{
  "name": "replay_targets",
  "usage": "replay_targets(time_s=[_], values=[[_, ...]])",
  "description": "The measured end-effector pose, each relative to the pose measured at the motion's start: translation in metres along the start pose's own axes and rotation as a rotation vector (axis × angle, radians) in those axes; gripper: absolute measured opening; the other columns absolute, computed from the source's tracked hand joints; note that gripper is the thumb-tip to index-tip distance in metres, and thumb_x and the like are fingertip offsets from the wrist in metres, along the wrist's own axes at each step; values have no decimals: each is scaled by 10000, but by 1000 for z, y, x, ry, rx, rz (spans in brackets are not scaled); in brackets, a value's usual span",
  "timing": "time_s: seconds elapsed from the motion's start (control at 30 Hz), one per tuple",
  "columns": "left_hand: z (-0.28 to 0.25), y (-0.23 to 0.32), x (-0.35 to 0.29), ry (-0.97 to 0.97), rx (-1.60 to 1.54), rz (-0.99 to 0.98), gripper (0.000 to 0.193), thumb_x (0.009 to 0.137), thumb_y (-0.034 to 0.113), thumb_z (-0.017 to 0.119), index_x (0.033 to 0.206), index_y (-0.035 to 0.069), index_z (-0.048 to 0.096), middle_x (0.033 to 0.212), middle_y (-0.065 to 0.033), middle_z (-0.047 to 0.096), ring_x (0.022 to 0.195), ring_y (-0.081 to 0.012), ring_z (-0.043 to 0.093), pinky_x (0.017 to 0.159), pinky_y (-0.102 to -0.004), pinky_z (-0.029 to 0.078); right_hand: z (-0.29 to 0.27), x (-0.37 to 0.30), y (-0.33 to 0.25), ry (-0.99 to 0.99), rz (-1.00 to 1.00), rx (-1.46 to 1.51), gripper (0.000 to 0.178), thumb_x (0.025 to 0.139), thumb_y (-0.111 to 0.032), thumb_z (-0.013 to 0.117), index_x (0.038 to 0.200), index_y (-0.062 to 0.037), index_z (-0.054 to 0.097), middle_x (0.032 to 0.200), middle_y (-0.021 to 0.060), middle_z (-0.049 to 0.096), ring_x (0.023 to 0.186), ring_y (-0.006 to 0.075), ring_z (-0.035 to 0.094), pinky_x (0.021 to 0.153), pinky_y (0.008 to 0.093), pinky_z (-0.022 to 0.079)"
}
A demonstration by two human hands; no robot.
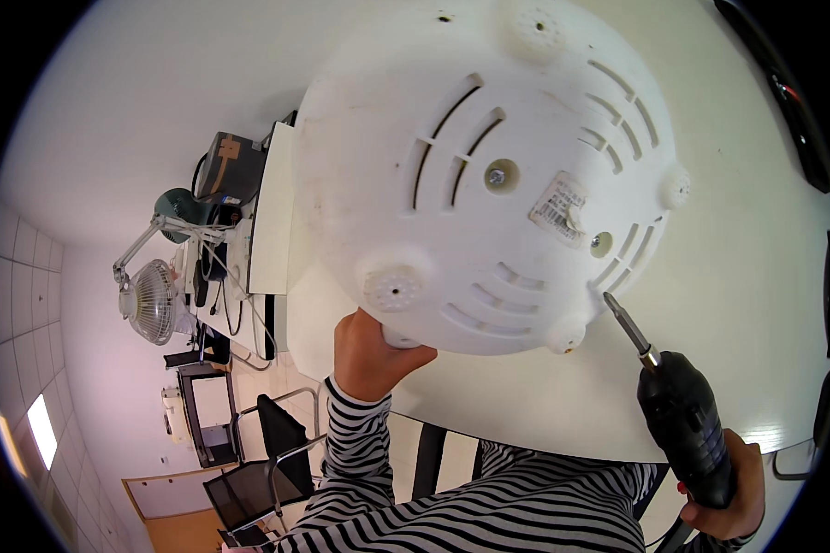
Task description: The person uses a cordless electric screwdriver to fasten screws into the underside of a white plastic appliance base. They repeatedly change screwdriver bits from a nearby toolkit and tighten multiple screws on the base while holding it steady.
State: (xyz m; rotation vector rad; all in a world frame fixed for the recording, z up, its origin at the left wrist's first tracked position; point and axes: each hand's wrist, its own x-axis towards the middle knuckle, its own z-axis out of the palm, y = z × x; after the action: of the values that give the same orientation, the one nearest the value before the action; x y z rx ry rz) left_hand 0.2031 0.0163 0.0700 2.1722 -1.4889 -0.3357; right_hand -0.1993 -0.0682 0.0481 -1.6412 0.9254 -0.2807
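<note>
Gripping the upturned cooker at its lower-left rim, the left hand steadies it; the right hand, lower right, clasps a screwdriver whose tip angles up-left toward the base.

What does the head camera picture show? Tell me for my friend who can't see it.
A person's left hand steadies an upturned white round appliance on a white table. Their right hand holds a black electric screwdriver, its tip near the appliance's edge.
</note>
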Motion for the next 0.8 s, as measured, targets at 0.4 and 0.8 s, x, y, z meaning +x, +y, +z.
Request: replay_targets(time_s=[0.4,0.8], values=[[4,8,8,7,4,51,398,545,137,748,883,-10,598,764,-102,648,688,-224,636,620,-283,490,-4,15,-29,-21,142,192,546,503,-308,725,832,76,517,612,93,591,496,162,575,498,237,451],[4,10,7,13,-84,112,409,577,179,759,911,3,603,808,-88,646,737,-223,630,664,-303,485,-1,13,-24,67,-33,103,725,540,-290,741,1038,125,417,696,139,581,531,175,569,502,267,451]])
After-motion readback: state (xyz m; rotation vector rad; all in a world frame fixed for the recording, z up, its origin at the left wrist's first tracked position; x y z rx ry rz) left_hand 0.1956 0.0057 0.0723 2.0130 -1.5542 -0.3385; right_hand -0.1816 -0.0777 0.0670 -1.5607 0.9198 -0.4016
